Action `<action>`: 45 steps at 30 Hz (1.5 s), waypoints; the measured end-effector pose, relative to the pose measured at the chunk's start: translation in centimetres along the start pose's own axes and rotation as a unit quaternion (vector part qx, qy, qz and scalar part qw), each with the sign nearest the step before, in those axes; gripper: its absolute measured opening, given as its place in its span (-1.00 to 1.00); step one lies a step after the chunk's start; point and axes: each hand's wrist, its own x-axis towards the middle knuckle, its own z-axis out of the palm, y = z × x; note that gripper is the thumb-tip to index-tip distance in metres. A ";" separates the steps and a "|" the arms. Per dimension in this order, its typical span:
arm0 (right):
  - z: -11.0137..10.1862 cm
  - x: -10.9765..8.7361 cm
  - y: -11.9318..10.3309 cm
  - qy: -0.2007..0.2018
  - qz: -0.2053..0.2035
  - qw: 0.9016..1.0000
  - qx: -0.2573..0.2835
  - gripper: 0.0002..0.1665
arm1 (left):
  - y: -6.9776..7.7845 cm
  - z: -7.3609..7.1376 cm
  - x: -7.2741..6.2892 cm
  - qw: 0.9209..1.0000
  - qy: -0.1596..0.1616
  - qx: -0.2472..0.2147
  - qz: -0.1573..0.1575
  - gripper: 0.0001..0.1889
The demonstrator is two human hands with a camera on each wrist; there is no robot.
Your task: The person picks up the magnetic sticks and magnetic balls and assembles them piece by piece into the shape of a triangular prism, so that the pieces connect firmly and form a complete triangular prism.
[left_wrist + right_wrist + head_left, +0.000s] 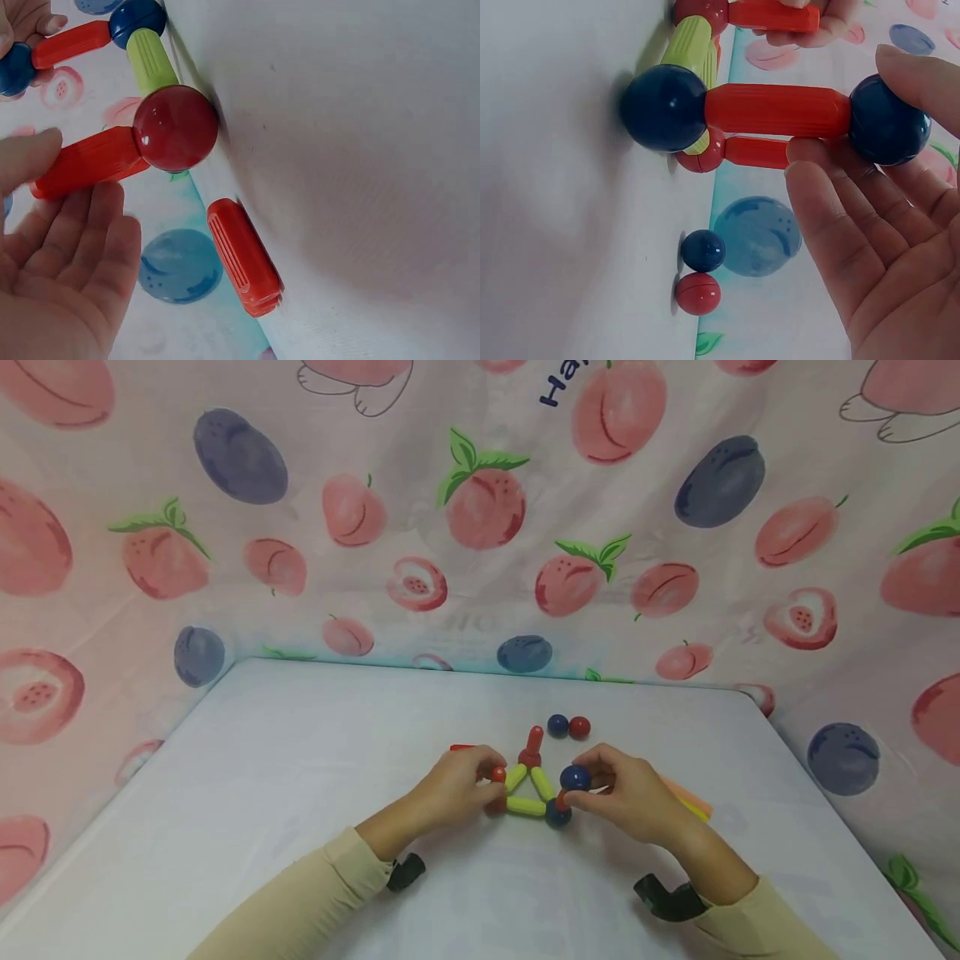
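On the table lies a triangle of yellow-green rods (527,807) joined by balls at its corners. My left hand (459,785) pinches a red rod (90,161) that stands up from the red ball (176,127) at the near left corner. At the near right corner, another upright red rod (776,109) joins a lower blue ball (664,107) to a top blue ball (889,120). The fingers and thumb of my right hand (630,789) hold that top ball. The far corner's red ball (529,760) carries a third red rod (535,741), untouched.
A loose blue ball (558,725) and a loose red ball (579,727) sit side by side behind the triangle. Red rods (244,259) lie beyond my left hand. Orange and yellow rods (693,800) are partly hidden behind my right wrist. A fruit-print cloth (465,593) hangs behind the white table (315,727).
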 end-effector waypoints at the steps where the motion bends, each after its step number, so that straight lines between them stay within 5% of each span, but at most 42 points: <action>1: 0.0 0.0 -0.1 -0.001 -0.001 1.000 0.000 -0.47 | 0.0 0.0 0.0 1.000 0.006 -0.001 0.002 -0.71; 37: 0.5 0.6 -0.6 -0.013 -0.002 1.000 -0.015 -0.43 | -0.6 0.0 0.1 1.000 0.028 -0.004 0.013 -0.79; 45: -1.1 1.4 1.1 0.005 -0.001 1.000 -0.006 -0.43 | -0.5 0.1 0.3 1.000 0.024 -0.006 0.009 -0.79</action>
